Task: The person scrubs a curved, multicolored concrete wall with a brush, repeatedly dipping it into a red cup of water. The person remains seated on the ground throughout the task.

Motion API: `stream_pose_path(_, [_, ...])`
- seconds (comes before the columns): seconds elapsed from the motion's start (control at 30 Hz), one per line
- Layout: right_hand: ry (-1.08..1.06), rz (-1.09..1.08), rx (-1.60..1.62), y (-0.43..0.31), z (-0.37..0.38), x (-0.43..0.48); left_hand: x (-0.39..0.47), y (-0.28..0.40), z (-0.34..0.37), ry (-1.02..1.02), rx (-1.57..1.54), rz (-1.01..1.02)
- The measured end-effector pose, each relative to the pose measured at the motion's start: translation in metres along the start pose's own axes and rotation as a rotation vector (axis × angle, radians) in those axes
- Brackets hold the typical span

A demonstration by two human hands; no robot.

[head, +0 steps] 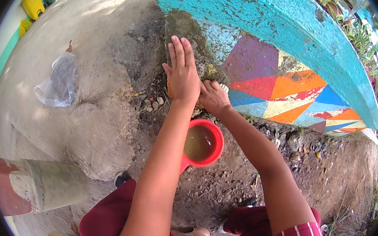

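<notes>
My left hand (pixel 182 72) lies flat along the corner of a painted concrete wall (pixel 253 55), fingers stretched and thumb apart, with nothing held. Lower on the same wall, my right hand (pixel 213 97) is curled around a small object with pale ridges or bristles (pixel 224 88), perhaps a scrub brush, mostly hidden by the fingers. Dark, wet-looking grime (pixel 185 22) covers the wall's corner above my left fingertips. Below my hands, between the forearms, a red plastic dipper (pixel 219 142) stands on the soil, holding murky water (pixel 198 142). Its handle is partly behind my left forearm.
A turquoise ledge (pixel 268 18) juts along the wall's top, with potted plants (pixel 350 24) beyond. Left are a clear plastic bag (pixel 58 81) on rough concrete, a round post (pixel 57 185) and a yellow bin (pixel 32 7). Stones and loose soil (pixel 223 186) lie around my feet.
</notes>
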State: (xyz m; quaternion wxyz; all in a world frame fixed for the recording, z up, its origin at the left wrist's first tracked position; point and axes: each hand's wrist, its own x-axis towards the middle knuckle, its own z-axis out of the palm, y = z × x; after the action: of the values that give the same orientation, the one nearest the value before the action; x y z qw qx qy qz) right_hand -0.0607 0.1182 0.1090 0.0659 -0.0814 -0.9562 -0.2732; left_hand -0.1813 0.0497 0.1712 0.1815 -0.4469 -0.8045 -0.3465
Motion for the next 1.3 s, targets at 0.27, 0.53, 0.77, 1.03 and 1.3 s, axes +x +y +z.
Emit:
stream_pose_path(0.27, [0.113,0.206,-0.074,0.083,-0.012,-0.154,-0.002,-0.003,-0.004,0.002,-0.048,-0.009])
stream_pose_path(0.53, [-0.693,0.545,0.698,-0.050,-0.042,-0.046,-0.007,-0.017,-0.009,-0.030,-0.060,0.006])
stream_pose_path(0.77, [-0.745,0.470,0.809,-0.125,0.047,-0.052,0.000,-0.013,-0.017,-0.099,-0.050,0.038])
stream_pose_path(1.03, [-0.942,0.373,0.612,-0.142,0.033,-0.062,-0.004,-0.014,-0.014,-0.075,-0.148,0.013])
stream_pose_path(1.3, [-0.939,0.455,0.747,-0.090,0.014,-0.068,0.000,-0.005,-0.015,-0.094,-0.078,-0.002])
